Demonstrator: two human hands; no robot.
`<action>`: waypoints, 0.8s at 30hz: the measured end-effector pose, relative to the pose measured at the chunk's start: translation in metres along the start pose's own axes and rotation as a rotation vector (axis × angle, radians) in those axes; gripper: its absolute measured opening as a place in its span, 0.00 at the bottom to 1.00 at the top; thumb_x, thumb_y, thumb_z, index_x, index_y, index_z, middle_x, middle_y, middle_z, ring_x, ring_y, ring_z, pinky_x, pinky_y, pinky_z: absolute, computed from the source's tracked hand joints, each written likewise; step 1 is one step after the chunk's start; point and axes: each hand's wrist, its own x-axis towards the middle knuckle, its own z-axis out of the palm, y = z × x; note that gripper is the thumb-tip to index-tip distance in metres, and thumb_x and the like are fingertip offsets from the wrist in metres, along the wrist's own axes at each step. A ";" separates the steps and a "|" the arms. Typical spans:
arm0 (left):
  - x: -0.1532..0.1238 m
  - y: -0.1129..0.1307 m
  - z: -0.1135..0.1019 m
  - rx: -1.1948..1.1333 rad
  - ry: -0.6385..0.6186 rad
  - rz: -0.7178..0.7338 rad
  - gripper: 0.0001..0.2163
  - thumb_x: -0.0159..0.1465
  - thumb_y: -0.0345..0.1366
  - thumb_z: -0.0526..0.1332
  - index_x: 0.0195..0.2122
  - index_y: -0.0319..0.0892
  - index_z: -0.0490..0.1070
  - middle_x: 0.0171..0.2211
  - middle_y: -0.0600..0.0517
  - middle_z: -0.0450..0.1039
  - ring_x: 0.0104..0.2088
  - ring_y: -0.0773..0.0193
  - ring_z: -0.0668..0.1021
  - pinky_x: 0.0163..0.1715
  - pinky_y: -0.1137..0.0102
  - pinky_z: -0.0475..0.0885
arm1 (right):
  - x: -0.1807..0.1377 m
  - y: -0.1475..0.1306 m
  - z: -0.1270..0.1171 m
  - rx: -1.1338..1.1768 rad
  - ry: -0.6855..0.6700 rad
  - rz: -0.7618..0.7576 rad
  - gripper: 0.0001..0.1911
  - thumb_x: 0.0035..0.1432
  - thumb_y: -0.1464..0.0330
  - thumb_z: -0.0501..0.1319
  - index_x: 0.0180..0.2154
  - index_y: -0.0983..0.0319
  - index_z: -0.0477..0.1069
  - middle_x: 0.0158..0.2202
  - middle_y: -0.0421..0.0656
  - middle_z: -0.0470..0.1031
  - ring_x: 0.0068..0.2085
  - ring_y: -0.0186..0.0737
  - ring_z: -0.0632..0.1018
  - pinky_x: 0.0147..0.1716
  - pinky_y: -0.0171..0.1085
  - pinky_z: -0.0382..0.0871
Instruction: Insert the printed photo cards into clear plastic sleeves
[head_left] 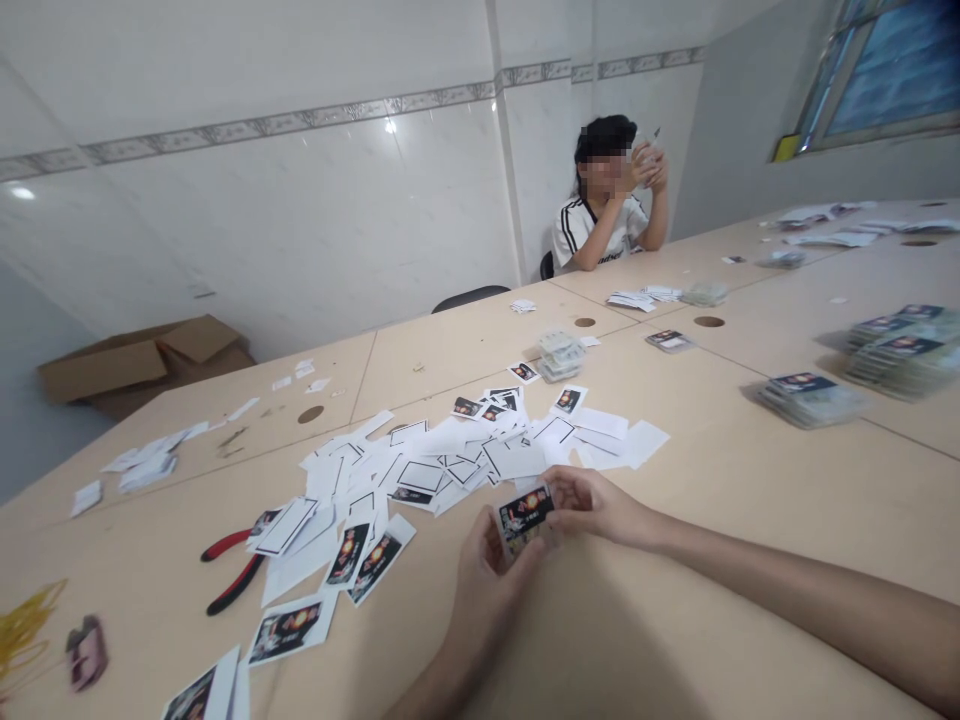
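A small clear packet with a dark printed card (523, 512) is held up over the near part of the table. My left hand (487, 575) grips its lower left side, thumb across the front. On its right side, my right hand (596, 507) pinches the edge between thumb and fingers. The card shows an orange burst and white lettering; what lies behind it is hard to make out. Just beyond my hands spreads a loose heap of white paper slips (427, 470), some turned with their printed side up. Loose printed cards (289, 628) lie left of my left hand.
Red-and-black-handled pliers (238, 575) lie partly under paper at left, near yellow rubber bands (26, 630) and a blurred pink object (86, 652). Stacked packets stand at right (810, 398) and mid-table (561, 355). Across the table sits a person (604, 225), hands raised. A cardboard box (105, 368) stands behind.
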 end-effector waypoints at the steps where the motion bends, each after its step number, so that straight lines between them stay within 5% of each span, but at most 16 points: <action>1: 0.000 -0.001 0.000 0.009 -0.008 0.007 0.13 0.51 0.36 0.60 0.37 0.39 0.62 0.37 0.49 0.71 0.40 0.59 0.72 0.39 0.67 0.66 | 0.001 0.002 -0.001 0.002 0.022 -0.001 0.17 0.44 0.63 0.62 0.35 0.65 0.63 0.26 0.37 0.64 0.27 0.29 0.66 0.27 0.30 0.60; 7: -0.003 -0.004 -0.001 0.218 -0.008 0.010 0.11 0.56 0.39 0.55 0.37 0.39 0.65 0.35 0.49 0.71 0.37 0.59 0.72 0.36 0.67 0.66 | 0.001 0.001 -0.002 -0.143 0.091 -0.053 0.12 0.50 0.62 0.57 0.33 0.65 0.67 0.27 0.39 0.66 0.27 0.30 0.66 0.26 0.30 0.58; 12: -0.004 0.001 -0.001 0.363 -0.084 0.035 0.10 0.55 0.40 0.55 0.33 0.39 0.66 0.30 0.51 0.70 0.33 0.60 0.71 0.32 0.69 0.65 | -0.007 -0.006 0.005 -0.349 0.016 -0.043 0.13 0.49 0.63 0.58 0.35 0.64 0.67 0.25 0.38 0.65 0.26 0.30 0.64 0.24 0.30 0.56; 17: -0.002 0.001 -0.002 0.393 -0.092 0.071 0.09 0.55 0.39 0.55 0.32 0.39 0.67 0.28 0.52 0.69 0.30 0.62 0.70 0.29 0.71 0.64 | -0.008 -0.007 0.006 -0.426 0.034 -0.029 0.19 0.53 0.61 0.54 0.46 0.63 0.63 0.27 0.39 0.67 0.27 0.32 0.65 0.26 0.31 0.59; 24: 0.000 -0.006 -0.004 0.424 -0.086 0.060 0.11 0.57 0.41 0.51 0.30 0.38 0.66 0.26 0.52 0.67 0.28 0.65 0.68 0.27 0.73 0.61 | -0.007 -0.006 0.001 -0.376 0.074 -0.045 0.25 0.58 0.58 0.44 0.53 0.63 0.55 0.45 0.45 0.67 0.46 0.41 0.66 0.46 0.41 0.56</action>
